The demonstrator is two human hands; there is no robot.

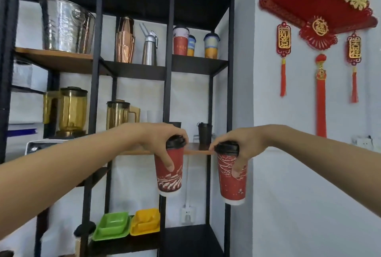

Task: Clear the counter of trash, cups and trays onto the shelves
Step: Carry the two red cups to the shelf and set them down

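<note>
two hands (165, 141) (240, 145) each clasp a red cup (170, 174) (233, 182).

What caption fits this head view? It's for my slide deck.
Left hand and right hand each carry a lidded red cup toward the black shelving unit.

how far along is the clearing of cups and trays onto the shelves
Looks done: a green tray and a yellow tray sit on a low shelf. In hand: the left hand holds one red cup, the right hand another red cup, both unplaced. The counter is out of view, so what remains is unclear.
</note>
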